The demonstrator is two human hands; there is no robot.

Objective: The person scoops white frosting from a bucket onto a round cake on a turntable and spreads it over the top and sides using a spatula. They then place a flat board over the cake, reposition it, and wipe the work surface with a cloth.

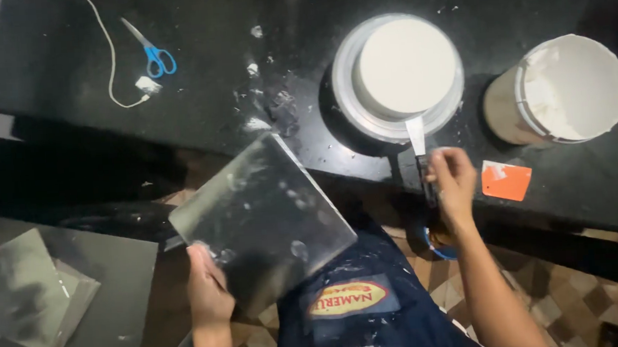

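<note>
While left hand (209, 287) grips smeared square metal board (261, 216) by corner, right hand (454, 180) pinches flat metal spatula (417, 140) against round white iced cake (406, 67) on turntable (351, 106), dark surface (207, 29). Best keep blade upright, pressure even.

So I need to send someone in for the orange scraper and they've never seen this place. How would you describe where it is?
Start at the long black counter and find the round white cake on its stand. Just right of the person's right hand, near the counter's front edge and below the white bucket, lies the scraper. It is the only flat orange card there.
</note>
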